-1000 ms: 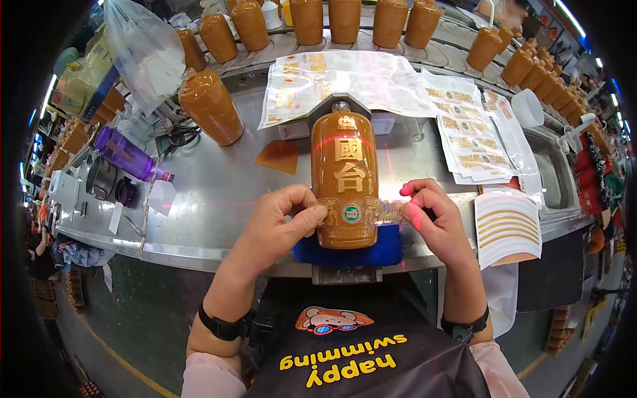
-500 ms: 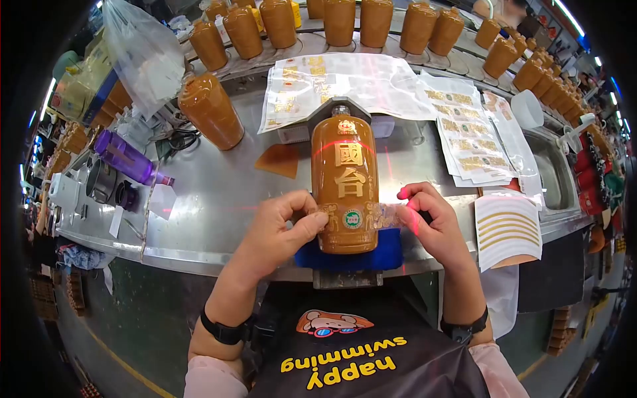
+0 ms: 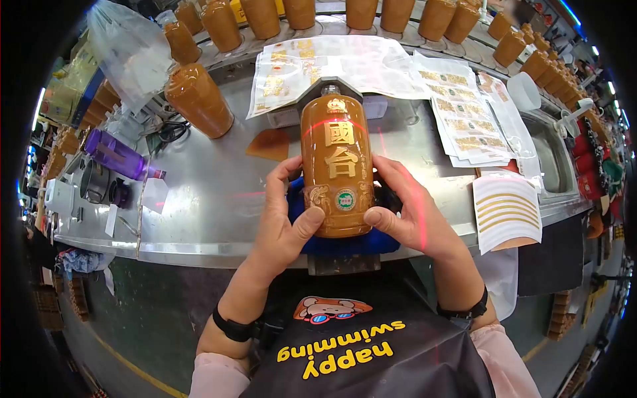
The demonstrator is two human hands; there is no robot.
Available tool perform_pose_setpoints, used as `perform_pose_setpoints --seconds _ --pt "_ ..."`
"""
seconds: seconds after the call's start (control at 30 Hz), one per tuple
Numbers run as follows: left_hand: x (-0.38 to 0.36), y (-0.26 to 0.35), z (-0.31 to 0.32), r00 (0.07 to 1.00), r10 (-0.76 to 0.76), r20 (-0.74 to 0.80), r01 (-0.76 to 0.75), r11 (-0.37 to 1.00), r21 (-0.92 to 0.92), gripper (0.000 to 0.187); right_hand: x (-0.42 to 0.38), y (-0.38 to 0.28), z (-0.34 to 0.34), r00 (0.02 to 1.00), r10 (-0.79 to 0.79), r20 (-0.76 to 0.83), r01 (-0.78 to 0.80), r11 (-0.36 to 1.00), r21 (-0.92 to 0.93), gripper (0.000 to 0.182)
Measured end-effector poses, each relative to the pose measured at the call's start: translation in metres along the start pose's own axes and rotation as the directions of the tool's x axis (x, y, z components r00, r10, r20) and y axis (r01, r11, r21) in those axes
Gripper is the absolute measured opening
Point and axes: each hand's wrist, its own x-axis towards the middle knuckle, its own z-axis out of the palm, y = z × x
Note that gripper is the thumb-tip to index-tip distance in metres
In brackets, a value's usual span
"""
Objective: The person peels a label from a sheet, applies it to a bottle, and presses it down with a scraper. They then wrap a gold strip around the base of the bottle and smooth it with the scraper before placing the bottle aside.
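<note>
A glossy brown bottle (image 3: 335, 182) with raised gold characters leans in a stand, its neck pointing away from me. Around its lower part runs a patterned gold band with a round green emblem (image 3: 345, 199). From the left, my left hand (image 3: 282, 215) grips its side, thumb on the front near the base. My right hand (image 3: 415, 212) wraps the opposite side, its thumb also near the base; its other fingers are partly hidden behind. A dark angled bracket (image 3: 355, 94) surrounds the neck, and blue padding (image 3: 352, 245) lies under the base.
Sheets of gold labels (image 3: 464, 119) lie at the back right, with a sheet of curved gold strips (image 3: 507, 212) nearer me. Another brown bottle (image 3: 199, 103) stands at the left, beyond a purple bottle (image 3: 113, 156). Several bottles line the rear conveyor (image 3: 325, 32). A sink (image 3: 554, 156) is at right.
Both hands have moved from pinching the clear label film at the lower band to clasping the bottle's sides. The film no longer sticks out at the right. The view has shifted slightly.
</note>
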Motion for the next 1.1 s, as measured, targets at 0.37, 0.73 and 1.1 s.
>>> perform_pose_setpoints --seconds 0.37,0.73,1.1 --pt "-0.002 -0.002 0.004 0.999 -0.033 -0.024 0.032 0.998 -0.050 0.085 0.000 0.002 0.000 0.998 0.058 0.006 -0.059 0.989 0.137 0.082" --pt "-0.003 -0.005 0.004 1.000 -0.020 -0.020 0.020 1.000 -0.013 0.084 -0.003 0.009 -0.002 0.999 0.031 0.028 -0.033 0.998 0.059 0.081" --pt "-0.005 -0.003 0.006 1.000 -0.002 -0.008 0.002 0.997 -0.083 0.084 0.002 0.002 -0.003 0.997 0.032 0.072 -0.039 0.993 0.109 0.080"
